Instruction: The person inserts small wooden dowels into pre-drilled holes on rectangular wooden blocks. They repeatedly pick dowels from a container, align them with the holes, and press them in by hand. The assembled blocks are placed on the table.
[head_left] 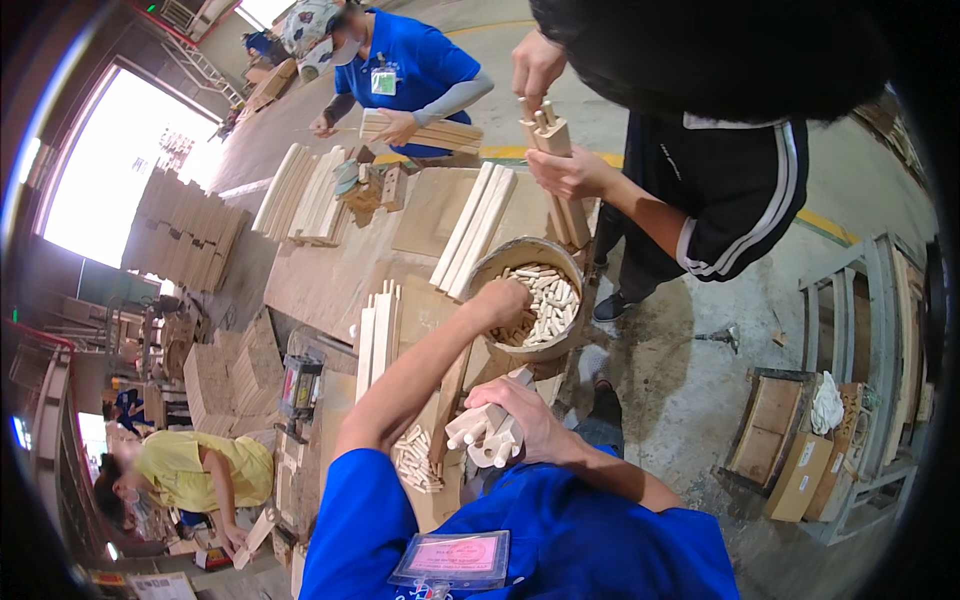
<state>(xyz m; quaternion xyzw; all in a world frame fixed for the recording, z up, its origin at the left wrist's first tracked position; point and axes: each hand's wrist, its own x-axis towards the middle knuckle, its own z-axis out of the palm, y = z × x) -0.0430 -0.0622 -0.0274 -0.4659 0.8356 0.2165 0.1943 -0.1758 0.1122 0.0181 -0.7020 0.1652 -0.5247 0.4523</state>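
My left hand [504, 303] reaches into a round bucket [482, 270] of short wooden dowels [553, 300]. Its fingers are curled down at the dowels, and whatever they grip is hidden. Close to my body, my right hand [518, 410] is wrapped round a bundle of light wooden bars [490, 425]. Round dowel ends [457, 440] stick out of the bars' near ends. A loose pile of dowels [416, 460] lies on the worktable [335, 285], left of the bundle.
Wooden bars [475, 228] lie beyond the bucket, with more bars [378, 335] left of it. Across the table, a co-worker in black [735, 200] holds bars with dowels; another in blue [415, 70] holds bars. A metal rack [850, 300] stands right.
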